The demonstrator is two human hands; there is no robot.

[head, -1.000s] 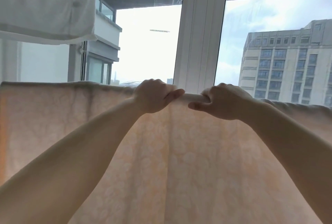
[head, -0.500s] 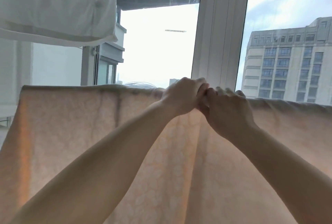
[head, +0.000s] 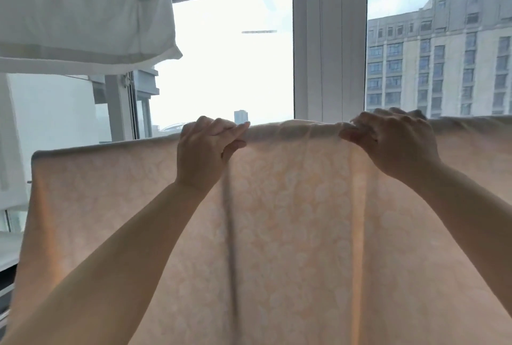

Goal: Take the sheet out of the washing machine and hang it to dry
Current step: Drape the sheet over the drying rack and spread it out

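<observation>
Head view; faces window; hangs close.

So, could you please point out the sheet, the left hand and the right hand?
sheet point(head: 291, 220), head view, on the patterned middle panel.
left hand point(head: 205, 153), head view, back of the hand.
right hand point(head: 393, 142), head view, back of the hand.

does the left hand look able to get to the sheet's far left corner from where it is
Probably yes. The left hand grips the sheet along its top edge, and nothing stands between it and the left corner; the white bedding hangs higher up.

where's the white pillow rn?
Head view, upper left: the white pillow hangs above the peach sheet, left of the window frame.
</observation>
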